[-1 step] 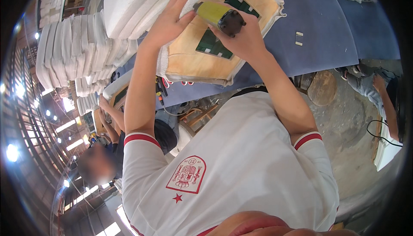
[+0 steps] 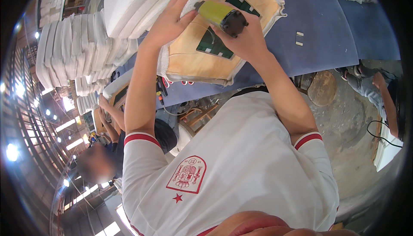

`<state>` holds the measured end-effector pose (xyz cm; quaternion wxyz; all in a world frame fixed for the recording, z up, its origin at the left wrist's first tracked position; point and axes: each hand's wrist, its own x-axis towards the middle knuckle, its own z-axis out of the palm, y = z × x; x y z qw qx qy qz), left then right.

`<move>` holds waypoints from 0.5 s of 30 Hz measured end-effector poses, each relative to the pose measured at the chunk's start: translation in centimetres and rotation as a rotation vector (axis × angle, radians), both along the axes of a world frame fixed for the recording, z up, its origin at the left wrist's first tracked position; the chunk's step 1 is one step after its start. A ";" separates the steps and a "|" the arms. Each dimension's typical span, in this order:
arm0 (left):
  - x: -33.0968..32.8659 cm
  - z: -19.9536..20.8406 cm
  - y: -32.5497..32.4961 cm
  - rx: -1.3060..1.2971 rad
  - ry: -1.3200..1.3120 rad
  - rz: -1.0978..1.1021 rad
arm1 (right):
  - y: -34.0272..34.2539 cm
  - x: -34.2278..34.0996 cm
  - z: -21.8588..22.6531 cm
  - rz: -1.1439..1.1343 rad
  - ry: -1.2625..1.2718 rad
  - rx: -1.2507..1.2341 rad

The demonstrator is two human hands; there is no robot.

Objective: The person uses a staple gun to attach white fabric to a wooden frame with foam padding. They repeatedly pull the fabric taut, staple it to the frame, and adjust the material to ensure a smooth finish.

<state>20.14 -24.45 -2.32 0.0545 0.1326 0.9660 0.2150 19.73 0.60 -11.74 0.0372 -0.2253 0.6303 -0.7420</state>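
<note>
My right hand is closed round a yellow-green staple gun with a black end cap. The gun lies over an upholstered seat panel, its nose pointing to the panel's left edge. White fabric is folded round the panel's rim, and tan board shows in the middle. Two openings in the board show dark green webbing beneath; the gun and my right hand partly cover them. My left hand rests with spread fingers along the panel's left white edge, thumb close to the gun's nose. The nose's exact contact is hard to see.
White padded pieces stand in stacks at the left. Two small pale strips lie on the blue table. Beyond my left arm a co-worker works at another panel. A round wooden stool stands right, and another person is farther right.
The staple gun and my right hand have shifted slightly to the right. My left hand keeps its place on the panel.
</note>
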 end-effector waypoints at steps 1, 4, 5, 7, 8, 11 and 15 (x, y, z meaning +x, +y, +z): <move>0.0 0.0 0.0 -0.003 0.003 0.003 | 0.3 -0.1 0.1 0.003 -0.003 -0.019; 0.3 0.1 0.4 -0.012 0.004 0.022 | 0.5 -0.4 0.3 -0.011 0.041 -0.009; 0.4 0.1 0.5 -0.017 -0.001 0.032 | 0.5 -0.5 0.3 -0.022 0.064 0.006; 0.6 0.2 0.6 -0.013 -0.016 0.063 | 0.1 -0.6 0.0 0.002 0.018 0.027; 0.6 0.2 0.5 -0.006 -0.025 0.084 | -0.2 -0.6 -0.3 0.013 -0.004 0.037; 0.5 0.1 0.4 -0.054 0.026 0.073 | -0.9 -0.2 -0.9 -0.005 0.048 0.026; 0.5 0.0 0.4 -0.017 -0.017 0.096 | -1.6 0.5 -1.0 -0.045 0.064 -0.046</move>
